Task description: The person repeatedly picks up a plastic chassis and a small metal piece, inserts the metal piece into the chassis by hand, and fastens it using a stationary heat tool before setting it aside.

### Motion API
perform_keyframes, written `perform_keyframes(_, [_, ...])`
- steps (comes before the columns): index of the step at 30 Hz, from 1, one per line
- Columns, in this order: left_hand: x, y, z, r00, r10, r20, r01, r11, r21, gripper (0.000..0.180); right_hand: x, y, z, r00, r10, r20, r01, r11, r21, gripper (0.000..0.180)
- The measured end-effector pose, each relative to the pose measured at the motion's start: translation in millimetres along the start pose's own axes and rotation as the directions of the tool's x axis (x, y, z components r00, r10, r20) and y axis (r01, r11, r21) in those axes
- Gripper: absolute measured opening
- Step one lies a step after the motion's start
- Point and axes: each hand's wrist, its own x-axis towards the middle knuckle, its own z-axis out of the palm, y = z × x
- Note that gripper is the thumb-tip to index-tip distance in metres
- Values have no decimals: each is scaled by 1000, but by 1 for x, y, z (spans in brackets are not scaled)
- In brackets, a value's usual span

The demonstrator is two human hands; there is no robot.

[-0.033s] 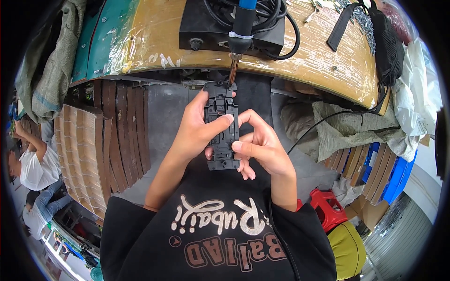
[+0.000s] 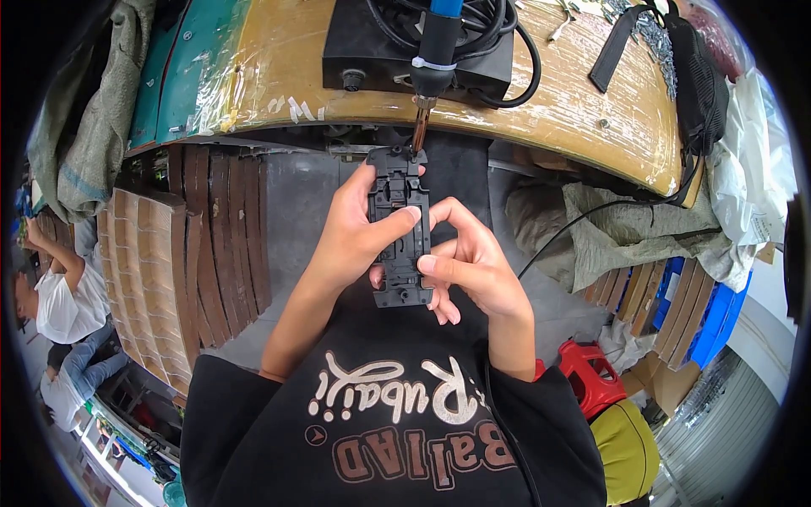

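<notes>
A long black moulded plastic part (image 2: 403, 245), full of slots and ribs, is held upright in front of my chest. My left hand (image 2: 359, 224) grips its left side, the thumb laid across the face and the fingers mostly hidden behind. On the right edge, my right hand (image 2: 469, 262) pinches it, thumb on the front and fingertips partly behind. A soldering-iron-like tool (image 2: 433, 76) with a blue and black handle points down. Its copper-coloured tip (image 2: 420, 127) meets or overlaps the part's top right corner; contact cannot be made out.
The tool extends over a film-covered workbench (image 2: 279, 51) with a black box (image 2: 380, 72) and coiled cable (image 2: 528, 72). Stacked divided trays (image 2: 144, 270) stand left, sacks (image 2: 591, 228) and a red stool (image 2: 587, 376) right. Other people (image 2: 72, 296) sit far left.
</notes>
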Motion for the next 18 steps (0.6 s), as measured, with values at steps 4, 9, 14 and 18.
perform_keyframes(4, [0,-2,-1,1000,12,4,-12,1000,18,41,1,1,-2,1000,-2,-1,2,1000,-25,28])
perform_keyframes(9, [0,-3,0,1000,11,15,-11,1000,-10,41,1,3,-4,1000,-15,0,15,998,-56,28])
perform_keyframes(14, [0,-3,-1,1000,6,18,-6,1000,10,41,1,4,-5,1000,-12,3,12,998,-54,28])
perform_keyframes(18, [-1,-3,-2,1000,6,19,-6,1000,29,41,1,5,-5,1000,-21,14,21,999,-35,28])
